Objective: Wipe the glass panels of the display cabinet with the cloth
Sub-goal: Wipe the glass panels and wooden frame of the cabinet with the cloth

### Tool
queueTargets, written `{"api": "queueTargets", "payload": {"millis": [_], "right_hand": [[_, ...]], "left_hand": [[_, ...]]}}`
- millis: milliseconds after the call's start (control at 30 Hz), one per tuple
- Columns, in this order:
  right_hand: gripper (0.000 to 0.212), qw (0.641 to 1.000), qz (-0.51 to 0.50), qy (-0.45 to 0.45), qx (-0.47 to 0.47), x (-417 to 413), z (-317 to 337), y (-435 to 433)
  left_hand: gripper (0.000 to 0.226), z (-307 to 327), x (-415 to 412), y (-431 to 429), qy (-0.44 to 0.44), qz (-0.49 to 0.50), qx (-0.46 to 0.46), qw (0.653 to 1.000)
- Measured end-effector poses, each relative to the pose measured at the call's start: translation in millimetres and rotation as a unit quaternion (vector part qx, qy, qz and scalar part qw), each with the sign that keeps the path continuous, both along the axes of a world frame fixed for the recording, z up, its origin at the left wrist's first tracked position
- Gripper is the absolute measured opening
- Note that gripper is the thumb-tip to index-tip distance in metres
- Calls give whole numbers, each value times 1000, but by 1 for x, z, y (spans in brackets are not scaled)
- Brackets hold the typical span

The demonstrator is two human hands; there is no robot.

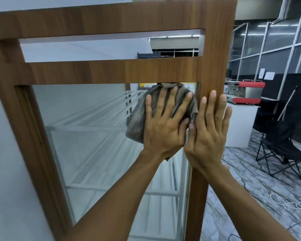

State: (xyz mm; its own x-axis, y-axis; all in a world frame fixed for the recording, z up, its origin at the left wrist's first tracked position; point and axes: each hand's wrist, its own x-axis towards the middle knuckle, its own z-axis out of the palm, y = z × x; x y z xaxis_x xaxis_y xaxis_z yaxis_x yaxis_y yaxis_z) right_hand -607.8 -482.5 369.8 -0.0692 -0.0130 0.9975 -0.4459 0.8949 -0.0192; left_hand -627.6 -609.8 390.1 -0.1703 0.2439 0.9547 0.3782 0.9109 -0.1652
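High on the glass (94, 136), I'm pressing the cloth (137, 122) under my spread left hand (163, 126), open right hand (208, 136) bracing the frame (214, 58).

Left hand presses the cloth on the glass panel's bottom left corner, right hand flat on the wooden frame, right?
No: head view shows the left hand pressing the cloth at the glass panel's top right corner, right hand flat on the wooden frame.

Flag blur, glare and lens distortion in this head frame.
Head view: the wide-angle lens bows and tilts the straight edges of the cabinet frame. Head view: the glass panel carries pale streaky reflections, and it looks smeared toward the lower left. Head view: the left hand, cloth and right hand are fairly sharp and evenly lit, with no hard shadows.
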Motion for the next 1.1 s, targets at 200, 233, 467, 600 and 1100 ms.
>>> {"api": "queueTargets", "payload": {"millis": [200,233,467,600,1100], "right_hand": [[55,997,44,-8,69,-5,13,-61],[54,996,50,-15,76,-7,14,-71],[59,994,21,-26,105,-19,3,-141],[60,992,21,-23,119,-23,-1,-182],[55,993,-41,-24,106,-33,-45,-244]], "left_hand": [[59,-6,-6,-60,10,10,54,998],[59,-5,-6,-74,11,15,56,998],[64,-9,-9,-172,1,40,136,990],[66,-7,-11,-226,6,54,92,994],[61,-62,-12,-283,-12,24,21,999]]}}
